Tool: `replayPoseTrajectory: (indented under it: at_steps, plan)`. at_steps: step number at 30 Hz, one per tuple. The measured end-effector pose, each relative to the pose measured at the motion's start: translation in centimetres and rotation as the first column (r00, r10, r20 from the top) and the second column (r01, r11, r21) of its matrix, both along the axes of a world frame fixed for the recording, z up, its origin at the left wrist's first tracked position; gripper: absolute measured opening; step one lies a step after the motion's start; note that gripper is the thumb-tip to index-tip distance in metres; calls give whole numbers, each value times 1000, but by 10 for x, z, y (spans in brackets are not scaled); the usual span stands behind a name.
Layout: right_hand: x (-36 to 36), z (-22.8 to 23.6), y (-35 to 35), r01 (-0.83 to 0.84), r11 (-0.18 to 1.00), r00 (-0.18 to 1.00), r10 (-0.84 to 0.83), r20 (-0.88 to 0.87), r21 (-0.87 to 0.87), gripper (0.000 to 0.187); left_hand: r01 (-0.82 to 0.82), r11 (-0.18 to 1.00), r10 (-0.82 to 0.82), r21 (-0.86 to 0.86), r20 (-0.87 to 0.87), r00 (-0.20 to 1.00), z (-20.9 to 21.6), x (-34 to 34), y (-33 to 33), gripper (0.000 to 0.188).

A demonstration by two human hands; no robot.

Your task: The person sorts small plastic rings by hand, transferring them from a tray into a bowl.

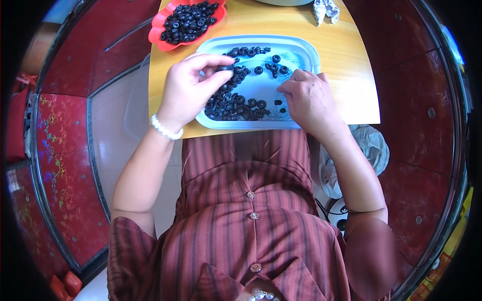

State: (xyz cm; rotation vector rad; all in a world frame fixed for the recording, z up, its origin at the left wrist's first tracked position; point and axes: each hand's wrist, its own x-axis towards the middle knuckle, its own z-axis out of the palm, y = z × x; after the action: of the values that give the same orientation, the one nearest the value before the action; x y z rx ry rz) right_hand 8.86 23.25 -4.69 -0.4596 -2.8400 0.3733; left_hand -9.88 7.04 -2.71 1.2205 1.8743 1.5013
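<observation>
A pale blue-white plastic tray [251,124] lies at the table's near edge, with small black rubber-like rings and pieces [227,106] heaped along its left and front. Over the tray's left side, my left hand [191,88] is closed in a pinch, thumb and forefinger on a small black piece [235,61]. My right hand [312,98] hovers at the tray's right side with curled fingers pressed together; what they hold, if anything, is hidden. Several loose black rings [258,70] lie between the hands. Two small dark bits lie beside the right fingers.
A red flower-shaped bowl [156,34] full of black round parts stands at the far left of the wooden table [346,75]. Crumpled paper [326,11] and the edge of a pale container [286,2] are at the back. A plastic-bag-lined bin [369,150] stands below right.
</observation>
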Motion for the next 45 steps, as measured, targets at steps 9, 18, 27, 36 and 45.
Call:
replayPoseTrajectory:
  at_steps: [9,18,27,36,45]
  plan:
    - [-5,10,-5,-55,995,998,55,1,87,7,-47,996,-42,74,874,484,-3,42,-67,22]
    - [5,34,-30,-103,479,973,-132,-187,-872,14,-50,988,-134,147,970,204,-3,74,-56,27]
    - [16,61,-59,-160,560,979,-17,-204,-813,12,-44,991,-97,123,921,378,0,83,-54,24]
    - [18,69,-61,-60,667,994,-30,-108,-743,11,-25,993,-88,113,879,469,4,86,-56,23]
    - [25,34,-66,-164,-211,986,-12,-165,-964,12,115,977,-212,181,895,393,-5,93,-68,21]
